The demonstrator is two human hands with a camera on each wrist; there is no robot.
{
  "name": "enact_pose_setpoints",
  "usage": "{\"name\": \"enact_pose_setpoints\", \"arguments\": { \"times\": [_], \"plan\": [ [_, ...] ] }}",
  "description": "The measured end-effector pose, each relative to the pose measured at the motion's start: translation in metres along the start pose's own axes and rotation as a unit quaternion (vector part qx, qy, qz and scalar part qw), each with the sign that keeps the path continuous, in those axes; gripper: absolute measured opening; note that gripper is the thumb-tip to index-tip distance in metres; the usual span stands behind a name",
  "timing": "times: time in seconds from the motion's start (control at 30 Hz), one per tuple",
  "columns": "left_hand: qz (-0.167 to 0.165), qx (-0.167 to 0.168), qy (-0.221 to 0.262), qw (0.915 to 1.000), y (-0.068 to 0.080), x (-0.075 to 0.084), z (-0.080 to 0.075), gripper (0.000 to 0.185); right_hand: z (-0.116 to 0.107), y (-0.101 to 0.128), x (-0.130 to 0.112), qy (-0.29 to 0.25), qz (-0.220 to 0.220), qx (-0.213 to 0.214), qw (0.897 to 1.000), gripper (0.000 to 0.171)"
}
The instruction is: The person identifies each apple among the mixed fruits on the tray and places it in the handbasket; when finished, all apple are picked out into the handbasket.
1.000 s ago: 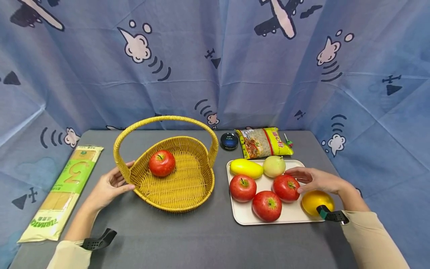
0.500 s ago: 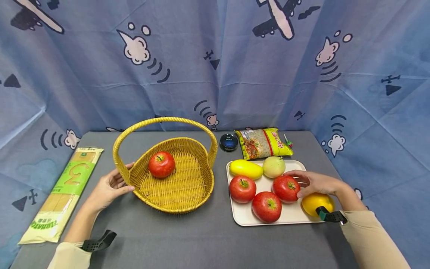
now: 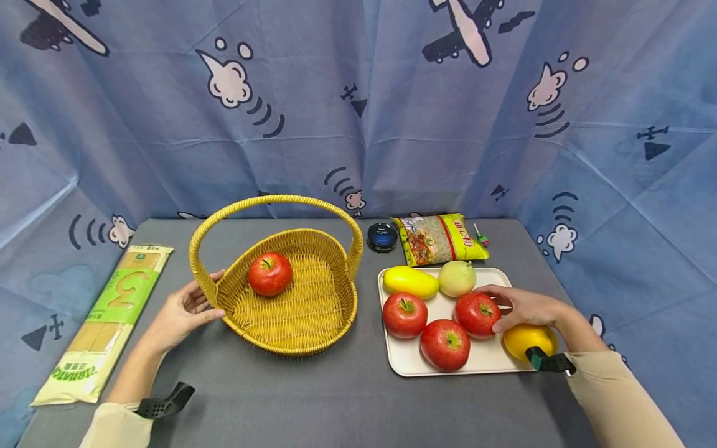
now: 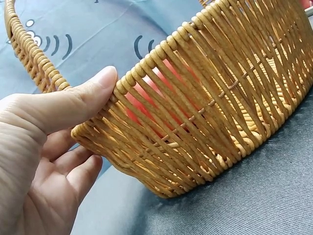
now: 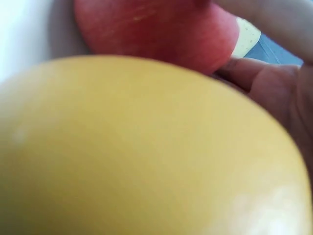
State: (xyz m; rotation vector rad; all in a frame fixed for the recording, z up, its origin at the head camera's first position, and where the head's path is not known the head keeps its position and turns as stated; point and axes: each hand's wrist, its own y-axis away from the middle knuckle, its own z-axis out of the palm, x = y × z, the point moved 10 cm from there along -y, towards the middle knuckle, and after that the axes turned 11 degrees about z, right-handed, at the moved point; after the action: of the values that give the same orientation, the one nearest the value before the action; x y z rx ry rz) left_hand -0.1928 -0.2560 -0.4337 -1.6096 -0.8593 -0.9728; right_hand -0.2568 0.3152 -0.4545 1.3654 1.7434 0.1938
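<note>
Head view, with both wrist views. My left hand (image 3: 182,311) grips the rim of the wicker basket (image 3: 313,320) on the grey counter (image 3: 291,398): the thumb lies over the rim and the fingers (image 4: 73,171) curl under the woven wall. My right hand (image 3: 523,306) reaches onto the white tray (image 3: 403,361), fingers closed round the right-hand red apple (image 3: 477,313), thumb at its near side; the apple rests on the tray, just beside the round yellow fruit (image 3: 526,339), which fills most of the right wrist view.

Progress, as I judge it: one red apple in the basket (image 3: 270,272) is done; the grasped apple is not yet lifted, and two more red apples, one at left (image 3: 404,313) and one at front (image 3: 445,343), wait on the tray.

Count:
- Red apples: four (one in the basket, three on the tray).
- Yellow fruits: two, the round one and an elongated one (image 3: 411,280) at the tray's far edge.
- Pale green fruit (image 3: 456,277): one.
- Basket: one; tray: one.
- Off the tray: one dark tin (image 3: 382,236), one noodle packet (image 3: 439,238), one long pasta packet (image 3: 106,317) at far left.
</note>
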Motion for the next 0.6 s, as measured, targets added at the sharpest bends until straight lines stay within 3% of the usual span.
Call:
{"name": "enact_pose_setpoints", "arguments": {
  "times": [0.4,0.6],
  "plan": [
    [-0.004,-0.004,-0.018,0.9998,-0.0001,-0.0009,0.0001,0.067,-0.0036,0.0022,-0.0058,0.007,-0.04,0.029,0.999,0.063],
    [-0.003,-0.002,-0.012,0.9999,-0.0003,-0.0007,0.0003,0.067,-0.0052,0.0069,-0.0101,-0.031,-0.067,0.042,0.996,0.063]
  ]
}}
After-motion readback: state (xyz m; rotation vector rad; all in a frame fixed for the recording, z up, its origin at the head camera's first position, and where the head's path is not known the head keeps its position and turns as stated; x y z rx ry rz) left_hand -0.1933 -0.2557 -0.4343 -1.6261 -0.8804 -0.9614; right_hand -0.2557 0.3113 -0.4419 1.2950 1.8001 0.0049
